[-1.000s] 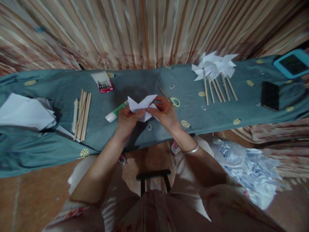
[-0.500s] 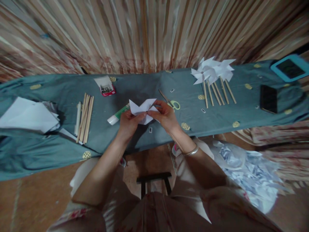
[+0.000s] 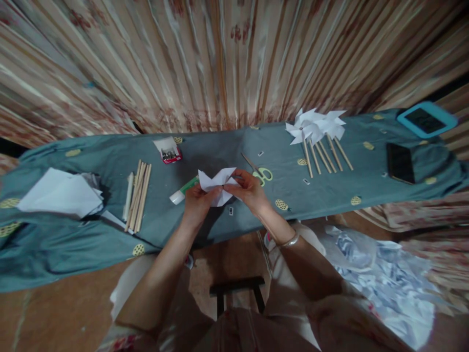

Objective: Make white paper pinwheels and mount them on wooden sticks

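Observation:
Between my hands, above the table's near half, is a white paper pinwheel with its blades folded toward the centre. My left hand grips its left side, thumb at the middle. On the other side my right hand pinches it, thumb and fingertips also close to the centre. A small dark spot shows where the thumbs meet. Partly covered by my left hand lies a green and white glue tube. Scissors with pale green handles rest just beyond my right hand.
Finished pinwheels on sticks lie at the right, near a black phone and a blue-framed tablet. Leftward are a red box of pins, wooden sticks and stacked paper. A bag of paper scraps sits on the floor.
The camera view has tilted up slightly, so the table appears lower. Both hands keep hold of the pinwheel, with little change in their grip.

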Demonstrator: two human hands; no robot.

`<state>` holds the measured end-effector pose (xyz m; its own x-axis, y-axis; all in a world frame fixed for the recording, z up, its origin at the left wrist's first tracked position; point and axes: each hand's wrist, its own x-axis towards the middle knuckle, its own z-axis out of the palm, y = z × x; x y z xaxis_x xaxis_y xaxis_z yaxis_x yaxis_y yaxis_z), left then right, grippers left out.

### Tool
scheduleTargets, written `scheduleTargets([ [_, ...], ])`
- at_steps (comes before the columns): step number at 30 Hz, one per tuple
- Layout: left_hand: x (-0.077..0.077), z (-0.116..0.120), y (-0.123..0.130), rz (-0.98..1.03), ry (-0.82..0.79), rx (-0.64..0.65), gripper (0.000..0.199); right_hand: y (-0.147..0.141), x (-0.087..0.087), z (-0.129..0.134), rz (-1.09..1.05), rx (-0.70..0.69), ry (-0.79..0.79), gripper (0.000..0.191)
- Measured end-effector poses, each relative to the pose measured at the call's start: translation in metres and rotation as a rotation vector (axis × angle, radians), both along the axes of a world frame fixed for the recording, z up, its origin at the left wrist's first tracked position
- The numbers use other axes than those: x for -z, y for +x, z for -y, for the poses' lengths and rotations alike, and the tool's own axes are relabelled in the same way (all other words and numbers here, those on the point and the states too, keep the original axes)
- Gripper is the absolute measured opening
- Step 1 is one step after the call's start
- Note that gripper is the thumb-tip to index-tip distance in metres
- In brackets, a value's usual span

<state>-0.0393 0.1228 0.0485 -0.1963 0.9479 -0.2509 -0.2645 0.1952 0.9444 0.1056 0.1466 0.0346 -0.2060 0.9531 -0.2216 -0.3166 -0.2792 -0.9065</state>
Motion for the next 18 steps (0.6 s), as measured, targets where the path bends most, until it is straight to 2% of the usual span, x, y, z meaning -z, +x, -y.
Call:
scheduleTargets([
  [11,0.005,0.000,-0.001,0.025,-0.042,-0.029,0.031,-0.008,0.006,-0.001,-0.012,0.066,-0.038,0.050],
  [18,0.006,0.002,-0.003,0.033,-0.038,-0.036,0.031,-0.013,0.001,0.001,-0.034,0.081,-0.080,0.047],
])
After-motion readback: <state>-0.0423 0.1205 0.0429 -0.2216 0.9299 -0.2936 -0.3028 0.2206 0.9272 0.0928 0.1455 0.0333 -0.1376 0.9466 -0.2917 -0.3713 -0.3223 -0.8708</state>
